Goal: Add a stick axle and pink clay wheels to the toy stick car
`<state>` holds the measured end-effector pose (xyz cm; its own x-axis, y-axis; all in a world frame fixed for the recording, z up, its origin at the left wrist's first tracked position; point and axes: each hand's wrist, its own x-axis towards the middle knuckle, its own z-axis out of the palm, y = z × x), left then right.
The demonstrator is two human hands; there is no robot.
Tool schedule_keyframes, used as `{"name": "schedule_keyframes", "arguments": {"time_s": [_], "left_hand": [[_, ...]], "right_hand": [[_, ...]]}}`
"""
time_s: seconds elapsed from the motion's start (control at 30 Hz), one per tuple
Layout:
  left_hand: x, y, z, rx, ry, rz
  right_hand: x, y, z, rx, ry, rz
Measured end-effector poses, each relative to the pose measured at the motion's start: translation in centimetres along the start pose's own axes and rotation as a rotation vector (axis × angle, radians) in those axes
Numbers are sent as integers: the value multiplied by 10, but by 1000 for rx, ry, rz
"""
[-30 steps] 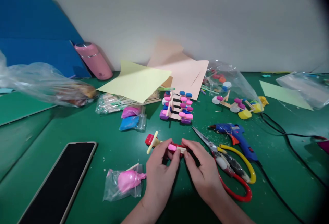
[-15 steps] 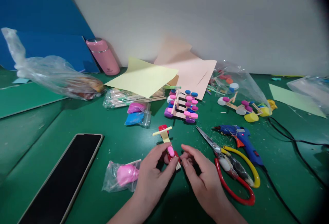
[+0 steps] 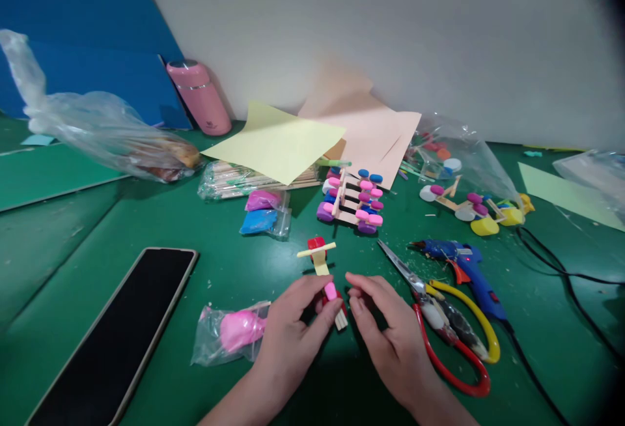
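Observation:
My left hand has its thumb and index finger closed around the near end of a small craft-stick toy car. An oval pink clay piece shows between those fingertips. The car has a pale yellow stick body, a thin crossbar and a red wheel at the far end; more red shows under my fingers, partly hidden. My right hand is just right of the car, not touching it, fingers loosely curled, index finger apart from the thumb, nothing seen in them.
Scissors and a blue glue gun with its cord lie to the right. Finished stick cars stand behind. A phone and a bag of pink clay are left. Papers and a pink bottle sit farther back.
My right fingers have drawn slightly away from the toy car. The left hand still holds it. The whole view has shifted a little.

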<state>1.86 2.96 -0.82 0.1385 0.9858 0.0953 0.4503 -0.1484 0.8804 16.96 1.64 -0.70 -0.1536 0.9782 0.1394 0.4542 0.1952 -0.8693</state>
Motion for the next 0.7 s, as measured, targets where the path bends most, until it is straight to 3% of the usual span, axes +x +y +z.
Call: {"name": "schedule_keyframes", "arguments": {"time_s": [0.43, 0.7], "left_hand": [[2, -3, 0, -37, 9, 64], [0, -4, 2, -32, -1, 18]], "right_hand": [[6, -5, -2, -10, -42, -31], [7, -6, -1, 10, -62, -2]]}}
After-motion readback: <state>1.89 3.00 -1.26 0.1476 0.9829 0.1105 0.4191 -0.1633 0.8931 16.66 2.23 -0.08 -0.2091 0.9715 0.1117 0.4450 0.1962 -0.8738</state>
